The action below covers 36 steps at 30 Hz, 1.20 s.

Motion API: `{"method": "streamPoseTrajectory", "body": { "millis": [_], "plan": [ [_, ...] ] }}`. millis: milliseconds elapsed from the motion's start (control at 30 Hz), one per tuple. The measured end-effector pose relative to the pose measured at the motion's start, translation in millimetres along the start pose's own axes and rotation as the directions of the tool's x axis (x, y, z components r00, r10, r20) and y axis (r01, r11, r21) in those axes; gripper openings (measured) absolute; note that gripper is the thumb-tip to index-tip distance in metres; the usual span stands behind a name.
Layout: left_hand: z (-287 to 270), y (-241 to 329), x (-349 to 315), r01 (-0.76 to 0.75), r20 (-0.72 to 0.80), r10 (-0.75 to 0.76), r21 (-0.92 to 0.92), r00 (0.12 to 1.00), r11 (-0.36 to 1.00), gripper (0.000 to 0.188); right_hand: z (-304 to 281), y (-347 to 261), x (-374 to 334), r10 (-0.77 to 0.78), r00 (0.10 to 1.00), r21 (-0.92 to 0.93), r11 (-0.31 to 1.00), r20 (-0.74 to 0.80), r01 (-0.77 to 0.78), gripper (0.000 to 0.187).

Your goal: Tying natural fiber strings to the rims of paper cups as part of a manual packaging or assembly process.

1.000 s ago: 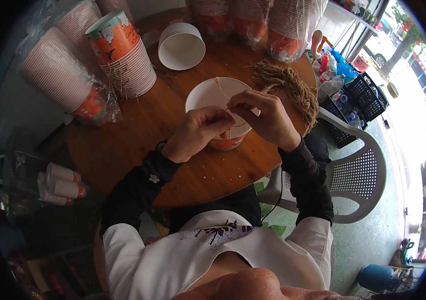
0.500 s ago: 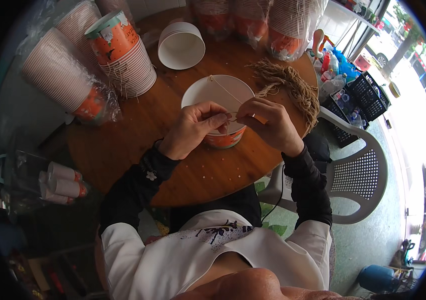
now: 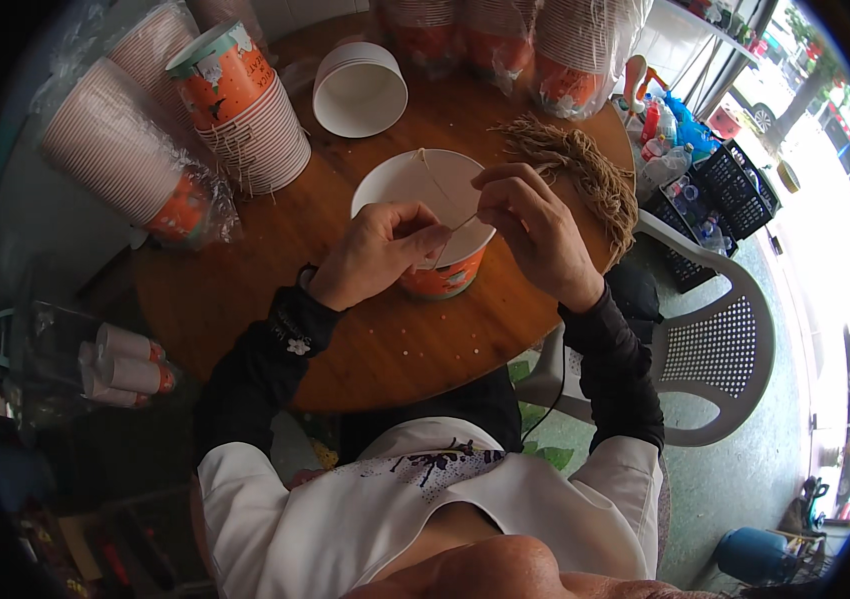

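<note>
A white-lined paper bucket [image 3: 442, 278] with an orange printed outside stands on the round wooden table [image 3: 245, 290], directly ahead of me. A thin tan string [image 3: 434, 182] is fastened at its far rim and slants over the mouth toward my fingers. At the near left of the rim, my left hand [image 3: 370, 255] pinches the string between thumb and forefinger. My right hand [image 3: 543, 235], over the right side of the rim, pinches the string too, and a short taut length shows between both hands. The fingertips partly hide the near rim.
A bundle of tan strings [image 3: 590, 180] lies right of the bucket. Behind stands another white paper bucket [image 3: 360, 95]. Stacked paper buckets [image 3: 250, 120] rise at left, and plastic-wrapped stacks [image 3: 575, 60] at the back. Small pale bits [image 3: 405, 352] dot the table's near part. A grey plastic chair [image 3: 710, 349] is at right.
My right hand has moved slightly up and right, away from the left, drawing the string between them. The bucket has shifted a little left, along with my left hand.
</note>
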<state>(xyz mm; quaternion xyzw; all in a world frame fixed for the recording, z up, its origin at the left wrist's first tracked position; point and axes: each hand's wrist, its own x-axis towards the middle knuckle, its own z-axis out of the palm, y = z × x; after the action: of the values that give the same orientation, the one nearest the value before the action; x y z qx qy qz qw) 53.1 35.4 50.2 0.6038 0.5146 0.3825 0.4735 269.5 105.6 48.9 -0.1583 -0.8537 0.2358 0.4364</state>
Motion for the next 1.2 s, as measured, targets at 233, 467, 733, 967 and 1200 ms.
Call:
{"method": "streamPoseTrajectory", "body": {
  "millis": [233,467,733,967,1200],
  "plan": [
    [2.6,-5.3,-2.6,-0.104,0.063,0.099,0.079,0.993,0.991,0.019,0.8,4.9,-0.8,0.055,0.998,-0.048,0.997,-0.009,-0.056,0.011],
    [-5.2,-5.3,-0.7,0.041,0.007,-0.041,0.002,0.999,0.999,0.021,-2.0,-4.6,-8.5,0.006,1.000,-0.253,0.967,0.026,0.000,0.012],
    [-0.6,-9.9,-1.1,-0.016,0.015,0.023,-0.364,1.000,0.931,0.022,4.2,-19.4,-3.1,-0.099,0.985,-0.182,0.975,0.140,0.124,0.013],
    [8.5,-1.5,-8.7,0.041,0.041,-0.029,-0.325,0.999,0.945,0.023,16.1,-11.5,-1.8,0.032,0.998,0.056,0.998,0.053,-0.035,0.011],
    [5.9,-5.7,-5.9,-0.015,0.003,0.018,-0.386,1.000,0.922,0.022,22.9,-7.3,-7.8,0.189,0.981,0.299,0.939,-0.042,-0.168,0.016]
  ]
}}
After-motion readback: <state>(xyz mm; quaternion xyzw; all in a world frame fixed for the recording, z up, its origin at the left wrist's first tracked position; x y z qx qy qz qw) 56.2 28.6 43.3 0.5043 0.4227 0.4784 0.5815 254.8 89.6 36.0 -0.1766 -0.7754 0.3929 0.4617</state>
